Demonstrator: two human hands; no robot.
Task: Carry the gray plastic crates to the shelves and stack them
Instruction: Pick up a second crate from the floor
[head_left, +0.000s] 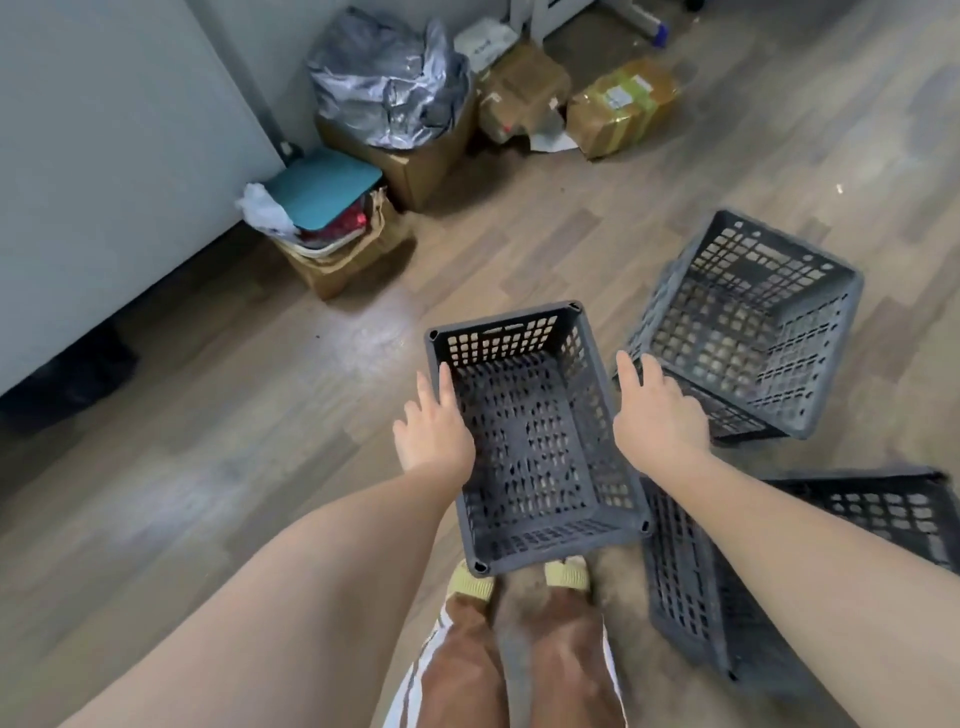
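A gray plastic crate with latticed walls hangs open side up just in front of me, its near rim covering the toes of my shoes. My left hand presses against its left rim with the fingers stretched forward. My right hand lies on its right rim the same way. A second gray crate stands tilted on the floor to the right, close behind my right hand. A third gray crate lies on its side at the lower right, partly under my right forearm.
Wood-look floor spreads to the left. A white cabinet fills the upper left. Cardboard boxes with bags and a teal lid stand along the back, and taped parcels lie behind them.
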